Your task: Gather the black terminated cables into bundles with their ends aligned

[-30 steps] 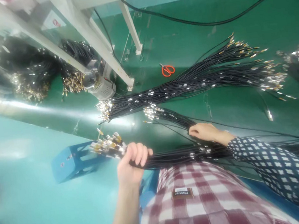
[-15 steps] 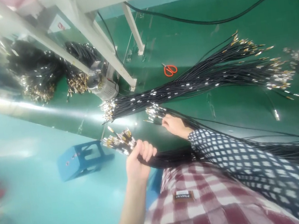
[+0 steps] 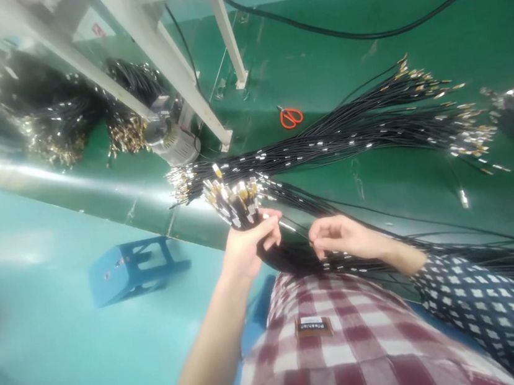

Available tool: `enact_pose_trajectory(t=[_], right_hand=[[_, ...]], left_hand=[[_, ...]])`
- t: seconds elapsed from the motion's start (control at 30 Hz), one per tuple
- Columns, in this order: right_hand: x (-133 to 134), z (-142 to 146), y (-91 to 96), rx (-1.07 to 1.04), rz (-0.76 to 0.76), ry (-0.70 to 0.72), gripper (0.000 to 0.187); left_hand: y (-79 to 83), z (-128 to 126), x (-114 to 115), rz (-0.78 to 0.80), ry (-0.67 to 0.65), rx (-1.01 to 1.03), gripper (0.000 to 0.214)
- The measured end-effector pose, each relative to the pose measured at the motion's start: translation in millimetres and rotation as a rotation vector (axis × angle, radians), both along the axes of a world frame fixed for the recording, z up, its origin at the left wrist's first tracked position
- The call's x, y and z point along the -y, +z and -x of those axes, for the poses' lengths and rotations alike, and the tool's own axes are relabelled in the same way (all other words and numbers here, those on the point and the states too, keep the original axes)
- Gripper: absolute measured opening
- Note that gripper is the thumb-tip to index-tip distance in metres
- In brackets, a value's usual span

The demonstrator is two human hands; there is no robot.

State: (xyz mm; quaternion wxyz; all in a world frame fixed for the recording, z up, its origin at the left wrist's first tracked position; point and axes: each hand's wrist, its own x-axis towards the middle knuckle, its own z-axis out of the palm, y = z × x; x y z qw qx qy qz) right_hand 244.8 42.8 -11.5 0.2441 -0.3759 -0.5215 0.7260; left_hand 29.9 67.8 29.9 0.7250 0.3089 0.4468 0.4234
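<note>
My left hand (image 3: 250, 246) is closed around a thick bundle of black cables (image 3: 288, 259). Their metal and gold-coloured connector ends (image 3: 233, 203) fan out above the fist. To its right, my right hand (image 3: 342, 236) pinches a single thin black cable (image 3: 300, 230), which runs across to the fingers of my left hand. A pale sleeve piece shows on that cable. The rest of the held bundle trails to the right across my lap, over a red-and-white checked apron (image 3: 349, 331).
More black cables (image 3: 317, 150) lie in a long pile on the green bench surface (image 3: 393, 200). Orange-handled scissors (image 3: 291, 116) rest behind them. A grey motor-like device (image 3: 176, 141) stands by white metal legs (image 3: 232, 45). A blue stool (image 3: 135, 270) is on the floor at left.
My left hand has moved up and slightly right with its bundle. My right hand has left the smaller cable group on the bench and moved right and down, now pinching one cable.
</note>
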Motion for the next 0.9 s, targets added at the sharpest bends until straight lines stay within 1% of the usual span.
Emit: enact_pose_trajectory(t=[0.07,0.13,0.2,0.27,0.33,0.43,0.47,0.53,0.57,0.63,0.7,0.77,0.83,0.9], right_hand=[[-4.2,7.1,8.8,0.141,-0.145,-0.005,0.029],[-9.3,20.6,19.1,0.305,-0.343,-0.064,0.024],[-12.9,34.9,25.7,0.399,-0.519,-0.124,0.019],[-12.3,40.7,23.1,0.424,-0.625,-0.146,0.018],[-6.2,30.8,9.8,0.46,-0.683,-0.12,0.019],[8.2,-5.3,-18.2,0.585,-0.7,-0.05,0.019],[12.0,-16.2,-24.9,0.638,-0.691,-0.028,0.018],[15.0,-24.9,-28.9,0.692,-0.66,-0.028,0.017],[13.8,-20.9,-25.8,0.675,-0.646,-0.048,0.019],[6.6,0.6,-11.6,0.559,-0.621,-0.103,0.026],[-3.8,29.0,6.9,0.421,-0.567,-0.117,0.024],[-12.2,50.3,22.4,0.347,-0.488,-0.101,0.023],[-16.3,58.8,31.0,0.336,-0.42,-0.094,0.025],[-17.1,58.1,34.0,0.353,-0.392,-0.107,0.023]], left_hand=[[-1.7,2.3,1.6,0.001,0.001,-0.013,0.009],[-1.6,4.2,3.0,0.006,0.001,-0.018,0.008],[-0.2,5.0,3.4,0.008,0.01,-0.027,0.009],[1.1,5.4,3.4,0.019,0.032,-0.02,0.009],[0.7,6.5,3.6,0.043,0.065,0.011,0.009],[-3.1,9.8,5.0,0.072,0.108,0.062,0.006],[-4.6,11.0,5.6,0.074,0.113,0.072,0.006],[-6.9,12.8,6.4,0.074,0.114,0.085,0.005],[-7.4,13.2,6.6,0.074,0.109,0.088,0.005],[-6.8,12.9,6.8,0.075,0.089,0.085,0.005],[-5.2,12.2,7.3,0.067,0.076,0.081,0.008],[-4.2,12.1,8.8,0.055,0.083,0.097,0.016],[-4.9,12.7,10.7,0.051,0.123,0.125,0.02],[-6.6,13.5,12.1,0.067,0.16,0.145,0.016]])
